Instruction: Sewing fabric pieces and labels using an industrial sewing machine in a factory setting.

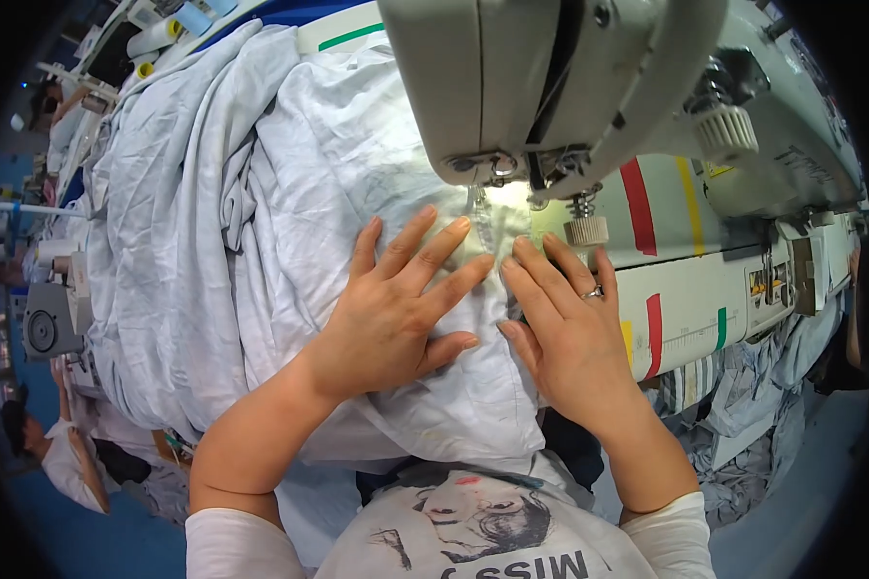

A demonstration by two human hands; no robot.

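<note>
Pale grey-white fabric [338,154] covers the sewing table and runs under the needle area of a white sewing machine [550,87]. My left hand [401,299] lies on this fabric with its fingers spread, just left of the lit needle area. Close beside it, my right hand [570,328], with a ring on one finger, rests on the fabric's right edge with fingers stretched forward. Neither hand grips anything. The fabric's edge passes between the two hands toward the presser foot [483,198], which is partly hidden by the machine head.
A ridged knob [586,231] hangs low at the machine head, close to my right fingers. Red, yellow and green tape strips [655,333] mark the machine bed. Heaped fabric [743,405] lies at the lower right. Other people [53,444] sit at the far left.
</note>
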